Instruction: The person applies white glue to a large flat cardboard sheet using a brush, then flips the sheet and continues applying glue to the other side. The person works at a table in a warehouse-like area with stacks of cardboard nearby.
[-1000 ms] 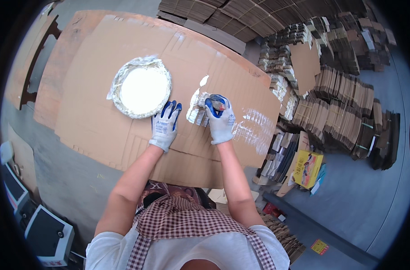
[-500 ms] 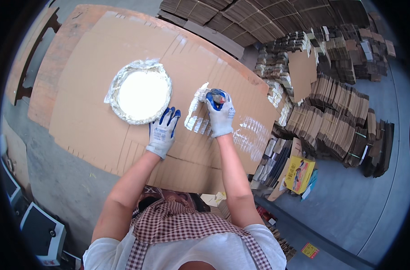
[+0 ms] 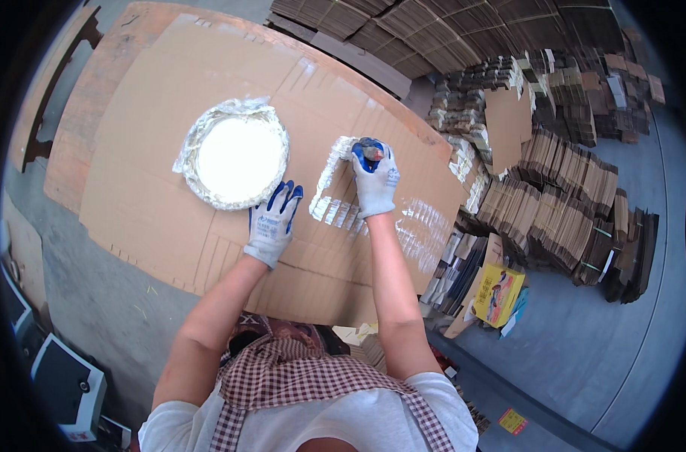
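The right hand (image 3: 375, 178), in a white and blue glove, has its fingers closed around a dark tool (image 3: 372, 151) with a reddish spot, which is at the far right corner of the white strokes (image 3: 327, 170) on the cardboard sheet (image 3: 147, 173). The left hand (image 3: 272, 220), gloved also, lies on the cardboard with fingers slightly spread, near the round container (image 3: 195, 128) to the left; I cannot tell if its fingertips touch the rim. This container, wrapped in crinkled film, holds something bright white.
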A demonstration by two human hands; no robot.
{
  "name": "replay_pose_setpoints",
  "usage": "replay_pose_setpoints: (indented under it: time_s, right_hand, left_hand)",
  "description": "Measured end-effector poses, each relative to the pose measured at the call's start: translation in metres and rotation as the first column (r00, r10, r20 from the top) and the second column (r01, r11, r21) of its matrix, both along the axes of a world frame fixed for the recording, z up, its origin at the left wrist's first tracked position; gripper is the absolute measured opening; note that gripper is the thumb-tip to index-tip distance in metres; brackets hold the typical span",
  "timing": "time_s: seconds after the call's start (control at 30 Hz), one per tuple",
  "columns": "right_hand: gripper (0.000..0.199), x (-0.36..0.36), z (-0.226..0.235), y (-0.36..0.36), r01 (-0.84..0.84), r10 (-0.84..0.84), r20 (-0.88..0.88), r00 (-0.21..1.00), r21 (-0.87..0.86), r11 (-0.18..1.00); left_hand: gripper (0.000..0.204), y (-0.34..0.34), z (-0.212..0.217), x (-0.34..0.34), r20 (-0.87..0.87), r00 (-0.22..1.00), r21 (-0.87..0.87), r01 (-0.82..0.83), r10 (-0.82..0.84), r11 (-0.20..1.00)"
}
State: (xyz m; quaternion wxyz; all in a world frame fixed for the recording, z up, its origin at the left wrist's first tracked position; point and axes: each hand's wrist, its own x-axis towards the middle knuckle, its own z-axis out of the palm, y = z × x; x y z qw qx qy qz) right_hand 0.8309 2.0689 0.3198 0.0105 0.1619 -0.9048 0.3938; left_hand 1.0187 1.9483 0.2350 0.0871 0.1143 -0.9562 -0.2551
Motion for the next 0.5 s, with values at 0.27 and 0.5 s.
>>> replay_pose_setpoints:
  time_s: [0.27,0.5]
  right_hand:
    - [0.038,-0.002,0.007,-0.003,0.101,-0.099,-0.027,0.995,0.105,0.989]
    - [0.036,0.072,0.012,0.002,0.021,-0.027,0.124,0.992,0.051,0.999]
  left_hand:
    - [0.057,0.001,-0.002,0.000,-0.011,1.000,-0.025,-0.002,0.002,1.000]
    - [0.058,0.000,-0.005,0.000,-0.004,1.000,0.003,0.007,-0.007,1.000]
